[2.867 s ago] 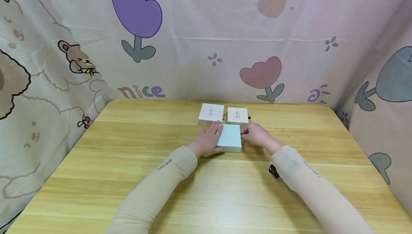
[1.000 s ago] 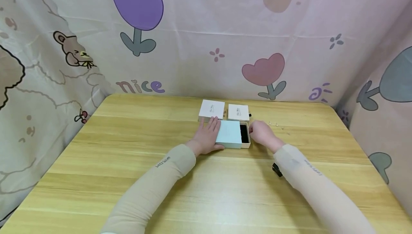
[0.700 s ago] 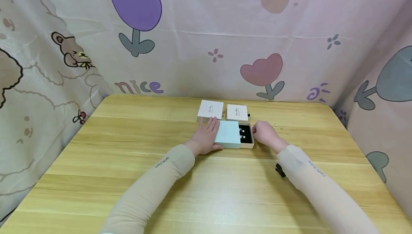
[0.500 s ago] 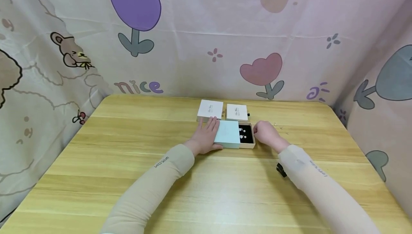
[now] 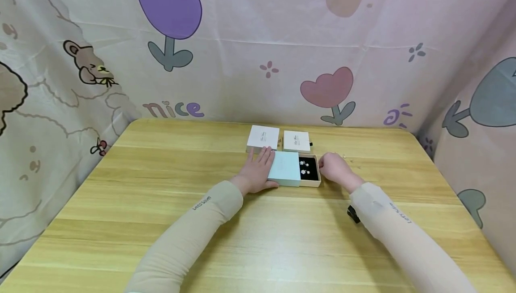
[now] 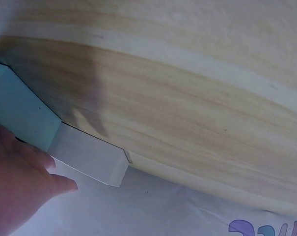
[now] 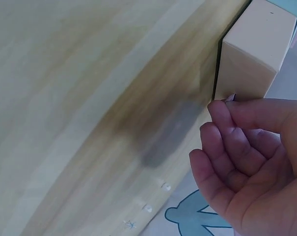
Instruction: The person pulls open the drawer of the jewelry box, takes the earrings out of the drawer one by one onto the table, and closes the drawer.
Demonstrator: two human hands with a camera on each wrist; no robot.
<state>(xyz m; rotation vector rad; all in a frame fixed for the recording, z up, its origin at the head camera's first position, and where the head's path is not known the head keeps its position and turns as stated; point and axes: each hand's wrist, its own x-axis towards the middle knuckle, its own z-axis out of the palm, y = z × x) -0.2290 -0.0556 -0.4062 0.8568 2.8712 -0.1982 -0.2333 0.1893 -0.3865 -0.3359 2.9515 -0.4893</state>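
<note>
A light-blue jewelry box sleeve (image 5: 284, 166) lies on the table with its cream drawer (image 5: 310, 184) slid partly out to the right. Several white earrings (image 5: 303, 172) show on the drawer's black insert; the sleeve covers the rest. My left hand (image 5: 257, 170) rests with straight fingers on the sleeve's left part. At the drawer's right end, my right hand (image 5: 333, 167) pinches a small pull tab (image 7: 230, 98) between thumb and index finger, the other fingers loosely bent. In the left wrist view, the sleeve (image 6: 23, 108) reaches under my left hand.
Two white lettered boxes, one larger (image 5: 263, 137) and one smaller (image 5: 296, 140), stand just behind the blue one. Small loose earrings (image 7: 147, 208) lie on the table beyond my right hand. A black object (image 5: 353, 214) shows beside the right sleeve. A printed cloth (image 5: 234, 60) hangs behind.
The drawer, fully inside the sleeve at first, has slid out to the right with my right hand, bringing the earrings into sight. It moves only slightly lately. My left hand stays on the sleeve.
</note>
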